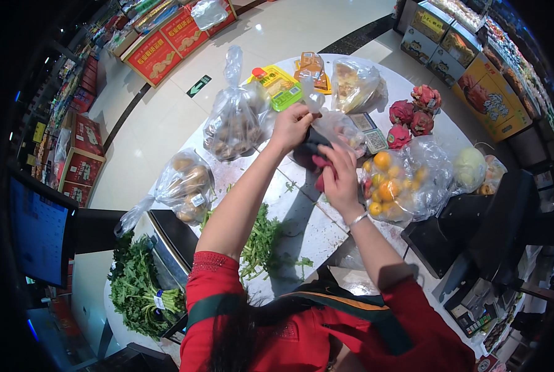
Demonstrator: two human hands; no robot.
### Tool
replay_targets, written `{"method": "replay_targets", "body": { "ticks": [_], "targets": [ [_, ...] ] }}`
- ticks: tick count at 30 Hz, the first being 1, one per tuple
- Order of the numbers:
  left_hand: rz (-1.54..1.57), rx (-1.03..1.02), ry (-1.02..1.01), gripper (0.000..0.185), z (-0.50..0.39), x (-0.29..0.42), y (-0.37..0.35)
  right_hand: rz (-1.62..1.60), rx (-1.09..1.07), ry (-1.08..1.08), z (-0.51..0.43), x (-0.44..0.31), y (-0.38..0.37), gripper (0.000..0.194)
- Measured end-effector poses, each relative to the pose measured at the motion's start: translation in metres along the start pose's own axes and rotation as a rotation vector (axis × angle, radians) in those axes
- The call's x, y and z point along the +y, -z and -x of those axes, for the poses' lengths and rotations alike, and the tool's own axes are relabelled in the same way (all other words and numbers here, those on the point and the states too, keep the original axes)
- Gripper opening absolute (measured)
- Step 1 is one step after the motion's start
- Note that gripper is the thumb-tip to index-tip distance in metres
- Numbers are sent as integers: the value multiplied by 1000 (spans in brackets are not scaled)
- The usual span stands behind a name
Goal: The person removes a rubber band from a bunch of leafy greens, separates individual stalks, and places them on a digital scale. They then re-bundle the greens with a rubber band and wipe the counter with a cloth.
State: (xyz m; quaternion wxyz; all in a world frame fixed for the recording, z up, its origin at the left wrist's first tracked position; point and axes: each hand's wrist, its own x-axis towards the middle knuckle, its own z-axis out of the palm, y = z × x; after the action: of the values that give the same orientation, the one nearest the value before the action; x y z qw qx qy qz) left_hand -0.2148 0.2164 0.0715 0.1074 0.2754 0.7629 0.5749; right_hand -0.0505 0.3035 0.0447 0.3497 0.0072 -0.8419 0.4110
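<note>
Over the middle of a white table [277, 179], my left hand [293, 124] pinches the gathered neck of a clear plastic bag [339, 125] that holds what look like small round produce. Lower and to the right is my right hand [339, 179], with a bracelet at the wrist, its fingers bent against a dark red item [321, 162] and a black object [308, 151] that I cannot identify. Loose leafy greens [262, 242] lie below my hands. A bag of oranges [388, 186] sits right of my right hand, and a tied produce bag [234, 125] stands left of my left hand.
Dragon fruits [414, 116], a yellow-green food package [278, 87] and printed code cards [370, 132] lie at the far side. A bag of brown produce [191, 183] and bundled greens [139, 288] are at left, near a monitor [39, 228]. Black equipment [463, 228] stands at right.
</note>
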Motion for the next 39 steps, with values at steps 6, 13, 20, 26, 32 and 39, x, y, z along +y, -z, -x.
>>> {"method": "replay_targets", "body": {
  "ticks": [6,13,20,26,32,39],
  "targets": [
    [134,-14,35,18,-3,3,1,-455,-569,-396,40,7,-1,33],
    [162,-10,123,15,-2,12,2,-144,-86,-322,13,26,9,35],
    [150,65,48,15,-7,2,-4,-326,-138,-255,43,14,15,37],
    [-76,204,-8,18,27,-3,-6,-189,-506,-380,53,42,5,30],
    [-566,777,55,28,189,-52,56,332,-587,-186,104,9,-26,57],
    [-835,789,694,46,305,-92,62,-279,-599,89,37,-9,-130,25]
  ]
}}
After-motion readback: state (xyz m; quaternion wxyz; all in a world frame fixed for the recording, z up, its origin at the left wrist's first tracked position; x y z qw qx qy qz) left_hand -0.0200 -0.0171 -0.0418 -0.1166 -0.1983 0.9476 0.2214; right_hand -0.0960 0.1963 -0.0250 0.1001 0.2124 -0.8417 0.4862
